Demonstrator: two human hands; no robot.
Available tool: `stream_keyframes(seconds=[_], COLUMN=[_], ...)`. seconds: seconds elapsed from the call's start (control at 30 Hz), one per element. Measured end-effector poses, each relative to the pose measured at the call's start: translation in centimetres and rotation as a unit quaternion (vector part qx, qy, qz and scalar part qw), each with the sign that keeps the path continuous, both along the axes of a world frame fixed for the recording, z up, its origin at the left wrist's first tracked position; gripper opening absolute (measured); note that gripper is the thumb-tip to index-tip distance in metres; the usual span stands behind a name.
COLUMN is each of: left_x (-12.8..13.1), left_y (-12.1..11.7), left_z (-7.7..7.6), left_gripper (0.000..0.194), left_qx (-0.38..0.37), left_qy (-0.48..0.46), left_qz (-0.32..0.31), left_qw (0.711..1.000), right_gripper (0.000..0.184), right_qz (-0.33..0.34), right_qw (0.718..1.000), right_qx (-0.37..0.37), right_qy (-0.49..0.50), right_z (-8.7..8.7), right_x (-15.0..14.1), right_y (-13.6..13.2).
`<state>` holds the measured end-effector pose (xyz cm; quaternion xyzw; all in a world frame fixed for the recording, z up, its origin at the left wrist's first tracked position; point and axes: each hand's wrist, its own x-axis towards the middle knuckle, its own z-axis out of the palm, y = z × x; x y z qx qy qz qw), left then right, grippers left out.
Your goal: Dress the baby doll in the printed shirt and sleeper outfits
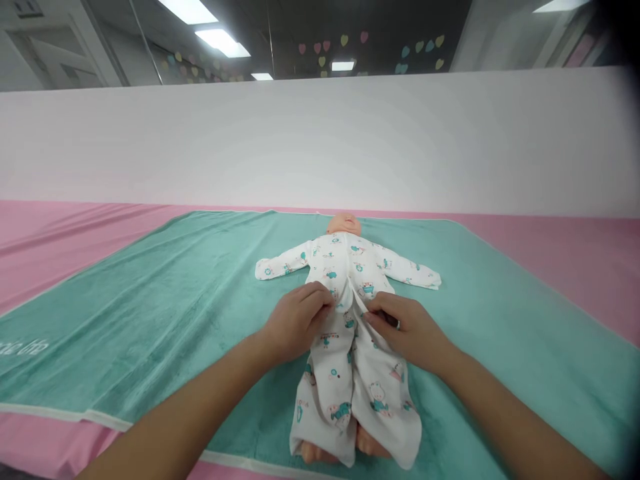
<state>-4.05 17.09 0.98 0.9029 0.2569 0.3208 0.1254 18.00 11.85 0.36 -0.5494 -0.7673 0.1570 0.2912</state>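
Note:
A baby doll (345, 224) lies on its back, head away from me, arms spread to both sides. It wears a white printed top (330, 257) and white printed pants (330, 373), and its feet (320, 453) show below the trouser cuffs. At the doll's waist, my left hand (300, 317) pinches the cloth on the left side near the top's hem. My right hand (407, 327) pinches the cloth at the right side of the waist, where the front edge of the top is lifted apart. The fingertips partly hide the fabric they hold.
Under the doll a green blanket (200, 300) with white edging is spread over a pink cover (60, 230). A white wall (320, 143) rises behind, with dark glass (370, 40) bearing heart-shaped stickers above it.

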Motion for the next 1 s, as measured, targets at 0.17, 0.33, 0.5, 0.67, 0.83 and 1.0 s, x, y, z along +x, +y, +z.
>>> stream_keyframes(seconds=[0.17,0.33,0.5,0.67,0.83,1.0], left_x=[-0.2,-1.6,-2.2,-2.1,-2.1,-2.4], left_y=[0.4,1.2,1.6,1.7,1.6,-1.3], left_z=[0.2,1.5,1.6,1.1,1.8,2.1], left_gripper=[0.014,0.003,0.008,0.010,0.019,0.020], left_qx=[-0.113,-0.236,-0.207,-0.159,-0.202,-0.207], left_qy=[0.022,0.064,0.203,0.230,0.188,0.146], left_qz=[-0.008,-0.014,0.058,0.066,0.020,0.040], left_qw=[0.993,0.969,0.955,0.958,0.961,0.967], right_gripper=[0.033,0.043,0.052,0.046,0.052,0.046], right_qz=[-0.020,-0.063,-0.085,-0.019,-0.021,-0.007], right_qw=[0.988,0.983,0.988,0.981,0.986,0.997], right_qx=[-0.064,-0.088,-0.129,-0.190,-0.163,-0.074], right_qy=[0.138,0.145,-0.023,-0.019,0.027,0.027], right_z=[-0.4,-0.8,-0.9,-1.1,-0.9,0.1], right_x=[0.9,2.3,3.7,4.5,3.8,1.6], right_y=[0.5,1.1,1.5,1.5,1.4,-3.4])
